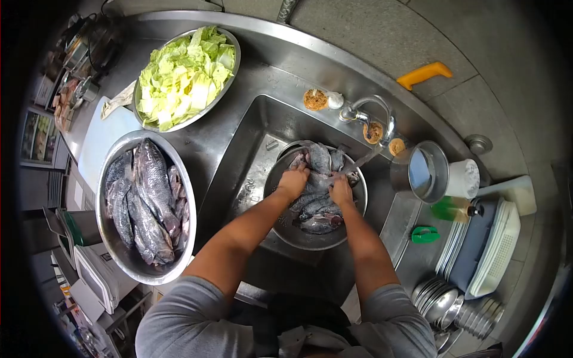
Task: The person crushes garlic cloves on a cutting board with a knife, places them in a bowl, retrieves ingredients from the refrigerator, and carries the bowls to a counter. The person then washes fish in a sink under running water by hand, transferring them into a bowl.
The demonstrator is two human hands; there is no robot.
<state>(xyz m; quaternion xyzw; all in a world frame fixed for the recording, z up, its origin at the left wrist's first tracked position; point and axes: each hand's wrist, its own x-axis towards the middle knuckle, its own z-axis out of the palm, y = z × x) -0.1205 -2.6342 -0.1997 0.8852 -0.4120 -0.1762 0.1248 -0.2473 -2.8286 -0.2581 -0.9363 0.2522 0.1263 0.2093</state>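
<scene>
In the sink (253, 128) sits a round metal bowl (313, 241) holding several dark, scaly fish (319, 206). My left hand (294, 181) is closed on a fish at the bowl's left side. At the right side, my right hand (341, 188) grips the same fish or one beside it; the fingertips are partly hidden. Water runs from the faucet (364, 113) toward the bowl's upper right. A large metal basin (146, 277) to the left of the sink holds more whole fish (149, 179).
Chopped cabbage (185, 80) fills a bowl at the upper left, beside a white cutting board (107, 137). Right of the sink are a metal pot (428, 172), a green bottle (449, 209), a green clip-like object (425, 234), upright trays (492, 247) and stacked bowls (441, 304).
</scene>
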